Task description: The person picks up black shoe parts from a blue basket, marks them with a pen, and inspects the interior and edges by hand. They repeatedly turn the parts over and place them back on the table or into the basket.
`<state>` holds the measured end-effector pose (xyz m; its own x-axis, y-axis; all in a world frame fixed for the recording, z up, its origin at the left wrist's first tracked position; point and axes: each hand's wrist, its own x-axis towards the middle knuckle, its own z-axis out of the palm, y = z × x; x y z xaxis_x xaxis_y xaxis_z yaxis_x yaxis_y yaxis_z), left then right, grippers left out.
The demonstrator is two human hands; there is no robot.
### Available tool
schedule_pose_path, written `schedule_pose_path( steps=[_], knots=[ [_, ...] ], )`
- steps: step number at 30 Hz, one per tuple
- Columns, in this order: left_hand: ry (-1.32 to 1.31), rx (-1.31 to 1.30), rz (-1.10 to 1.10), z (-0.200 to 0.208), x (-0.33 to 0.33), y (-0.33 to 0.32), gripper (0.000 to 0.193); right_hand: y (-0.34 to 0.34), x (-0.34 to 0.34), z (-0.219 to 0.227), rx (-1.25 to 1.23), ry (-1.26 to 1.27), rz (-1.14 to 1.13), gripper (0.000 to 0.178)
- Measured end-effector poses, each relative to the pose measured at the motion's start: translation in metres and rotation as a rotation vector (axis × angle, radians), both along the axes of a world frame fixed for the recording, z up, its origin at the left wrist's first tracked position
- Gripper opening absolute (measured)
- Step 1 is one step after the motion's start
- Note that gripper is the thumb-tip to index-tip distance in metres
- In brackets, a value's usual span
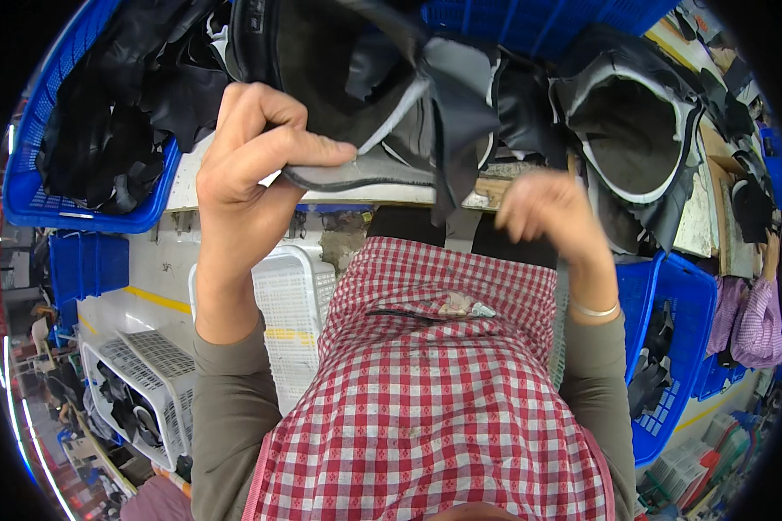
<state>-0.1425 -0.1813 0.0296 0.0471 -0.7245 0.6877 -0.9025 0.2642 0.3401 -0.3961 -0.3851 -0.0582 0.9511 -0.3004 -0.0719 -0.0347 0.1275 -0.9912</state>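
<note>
My left hand [256, 156] pinches the edge of a black leather boot upper [365, 169] with a grey lining and white edging, its thumb lying along the lining. The piece is raised at the near edge of the worktable, and a black flap hangs from its right side. My right hand [552, 213] is apart from it, to the right and nearer to me. Its fingers look curled but are smeared by motion, so whether they hold anything cannot be made out. Another black upper [630, 135], with a white-edged round opening, lies beyond my right hand.
A blue basket [96, 217] full of black leather pieces stands at the far left. Another blue basket [669, 347] is beside my right arm. White baskets [291, 260] stand low on my left. Along the back is a blue crate [530, 26]. Another person's checked sleeve [760, 321] shows at the right.
</note>
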Motion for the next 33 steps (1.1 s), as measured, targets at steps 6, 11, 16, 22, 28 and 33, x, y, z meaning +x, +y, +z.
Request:
schedule_pose_path(
  steps=[6, 11, 16, 22, 28, 33],
  knots=[
    [-0.108, 0.042, -0.026, 0.017, -0.004, -0.012, 0.04, 0.046, 0.013, 0.018, 0.085, -0.194, 0.135, 0.025],
    [-0.207, -0.008, -0.037, 0.028, -0.013, -0.015, 0.036, 0.023, 0.038, 0.04, 0.508, -0.748, -0.113, 0.048],
    [-0.382, -0.048, -0.011, 0.014, -0.023, -0.013, 0.029, 0.03, 0.06, 0.065, -1.524, -0.769, -0.32, 0.047],
    [-0.326, -0.258, 0.028, -0.029, -0.01, -0.006, 0.035, 0.03, 0.067, 0.039, -1.697, -0.35, -0.541, 0.042],
    [-0.178, -0.237, 0.186, -0.079, -0.012, -0.012, 0.042, 0.02, 0.077, 0.015, -1.727, -0.636, -0.565, 0.025],
    [-0.167, -0.272, 0.173, -0.079, -0.015, 0.004, 0.045, 0.017, 0.082, 0.014, -1.687, -0.71, -0.462, 0.023]
  ],
)
